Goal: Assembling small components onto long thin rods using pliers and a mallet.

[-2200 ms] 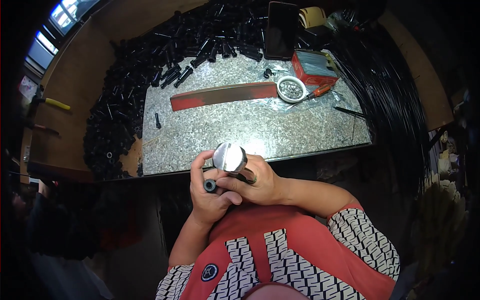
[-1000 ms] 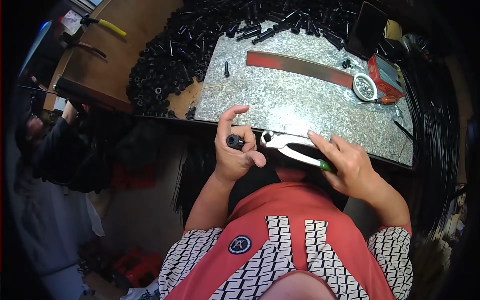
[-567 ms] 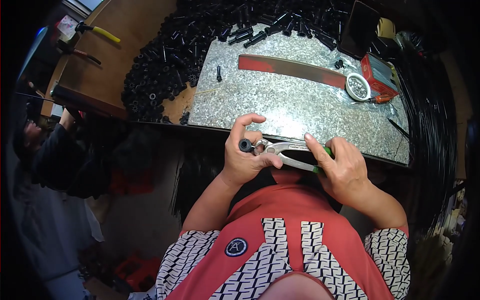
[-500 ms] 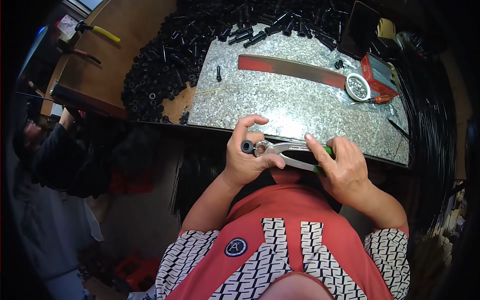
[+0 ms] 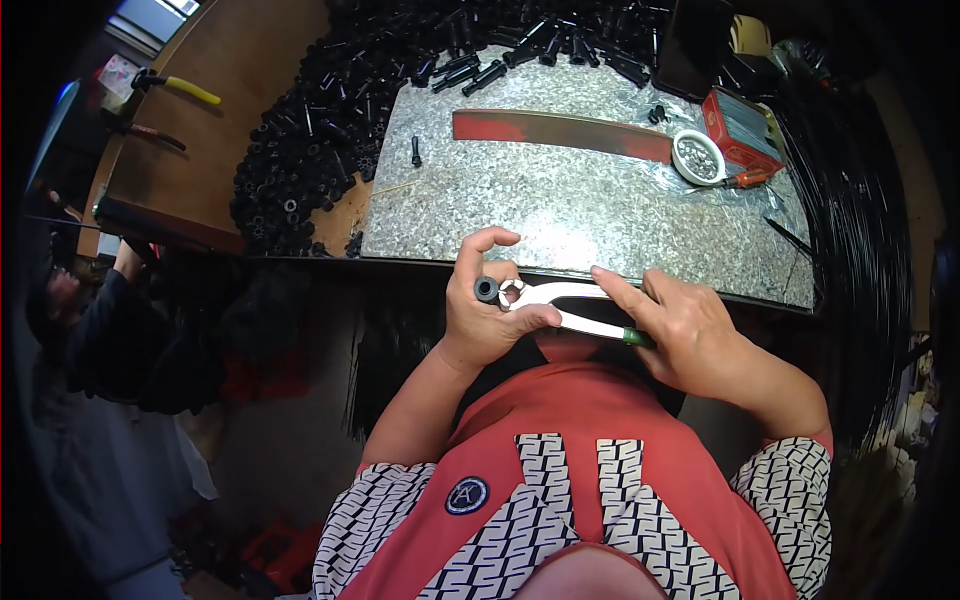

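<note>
My left hand (image 5: 487, 315) pinches a small black tube piece (image 5: 487, 290) just below the front edge of the grey speckled metal plate (image 5: 560, 215). My right hand (image 5: 680, 330) grips the handles of metal pincers (image 5: 575, 305) with a green grip end. The pincer jaws sit right against the black piece, beside my left thumb. Both hands are held close in front of my chest.
A large heap of black tube pieces (image 5: 330, 120) covers the wooden bench left of and behind the plate. On the plate lie a long red-edged metal bar (image 5: 560, 132), a small white bowl (image 5: 697, 157) and a red box (image 5: 745, 128). Another person's sleeve (image 5: 110, 330) is at left.
Earlier my hands held a metal-headed tool and a black piece. Since then my right hand has brought pincers up, and their jaws have closed in on the black piece in my left hand.
</note>
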### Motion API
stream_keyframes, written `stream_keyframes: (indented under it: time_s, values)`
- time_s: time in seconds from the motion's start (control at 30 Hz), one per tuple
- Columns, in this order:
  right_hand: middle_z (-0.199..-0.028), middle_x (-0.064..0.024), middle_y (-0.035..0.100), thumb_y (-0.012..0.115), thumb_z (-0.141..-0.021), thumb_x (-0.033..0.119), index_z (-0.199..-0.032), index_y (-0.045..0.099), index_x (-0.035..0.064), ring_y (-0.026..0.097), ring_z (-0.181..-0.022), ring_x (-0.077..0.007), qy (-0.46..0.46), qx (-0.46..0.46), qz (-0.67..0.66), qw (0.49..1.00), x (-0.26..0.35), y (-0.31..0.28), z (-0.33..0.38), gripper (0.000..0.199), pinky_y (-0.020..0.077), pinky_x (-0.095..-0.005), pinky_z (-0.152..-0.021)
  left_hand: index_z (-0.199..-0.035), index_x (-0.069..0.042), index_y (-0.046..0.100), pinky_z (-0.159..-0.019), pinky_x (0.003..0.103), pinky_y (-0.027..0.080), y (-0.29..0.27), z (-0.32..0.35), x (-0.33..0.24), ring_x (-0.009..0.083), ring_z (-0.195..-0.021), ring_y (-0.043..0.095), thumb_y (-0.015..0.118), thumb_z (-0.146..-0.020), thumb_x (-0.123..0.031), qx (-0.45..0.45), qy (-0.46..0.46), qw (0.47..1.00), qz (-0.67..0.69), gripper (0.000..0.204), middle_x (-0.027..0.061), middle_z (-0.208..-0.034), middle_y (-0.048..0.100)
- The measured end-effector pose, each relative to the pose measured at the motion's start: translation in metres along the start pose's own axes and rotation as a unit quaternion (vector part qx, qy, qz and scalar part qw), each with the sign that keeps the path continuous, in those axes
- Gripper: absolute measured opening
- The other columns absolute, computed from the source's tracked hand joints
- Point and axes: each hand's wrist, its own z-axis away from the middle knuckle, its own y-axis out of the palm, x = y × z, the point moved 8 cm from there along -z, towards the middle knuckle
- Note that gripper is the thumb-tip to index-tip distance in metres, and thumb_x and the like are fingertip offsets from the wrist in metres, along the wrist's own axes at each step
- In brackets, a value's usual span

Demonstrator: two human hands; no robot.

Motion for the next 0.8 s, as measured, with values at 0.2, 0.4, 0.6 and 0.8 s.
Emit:
stream_keyframes:
  time_s: [0.2,0.4,0.6,0.8]
  values:
    - [-0.075,-0.0085,0.044,0.069,-0.066,0.002,-0.138,0.045,0.0114,0.049,-0.063,-0.0237,-0.043,-0.096,0.023,0.994,0.005,-0.011,-0.001,0.076,0.0396,-0.0368,-0.051,-0.122,-0.004,0.040,-0.051,0.015,0.027,-0.002,0.001,0.007,-0.0003,-0.055,0.040,0.090,-0.047,-0.043,0.010,-0.041,0.997,0.063,0.098,-0.0078,-0.057,0.044]
    - [-0.074,-0.0070,0.043,0.066,-0.071,0.004,-0.135,0.049,0.0141,0.048,-0.061,-0.0202,-0.032,-0.050,0.065,0.996,0.012,-0.015,0.011,0.067,0.0396,-0.0325,-0.050,-0.120,0.001,0.039,-0.050,0.016,0.027,0.002,0.004,0.011,-0.0002,-0.053,0.040,0.083,-0.049,-0.057,0.055,-0.043,0.997,0.046,0.101,-0.0077,-0.057,0.043]
    - [-0.074,-0.0073,0.044,0.064,-0.074,0.006,-0.136,0.048,0.0127,0.050,-0.060,-0.0203,-0.030,-0.052,0.079,0.995,0.016,-0.007,0.014,0.064,0.0423,-0.0332,-0.050,-0.112,-0.001,0.041,-0.050,0.017,0.031,0.007,0.006,0.001,0.0014,-0.052,0.044,0.082,-0.069,-0.012,0.066,-0.022,0.997,-0.012,0.061,-0.0036,-0.060,0.052]
    - [-0.078,-0.0097,0.048,0.067,-0.073,0.005,-0.139,0.043,0.0106,0.054,-0.064,-0.0244,0.017,0.037,-0.019,0.999,0.004,0.006,0.009,0.070,0.0450,-0.0356,-0.054,-0.111,-0.003,0.041,-0.055,0.017,0.037,0.005,0.006,0.005,0.0030,-0.059,0.049,0.078,-0.069,0.001,0.031,-0.027,0.998,0.040,0.056,0.0008,-0.068,0.055]
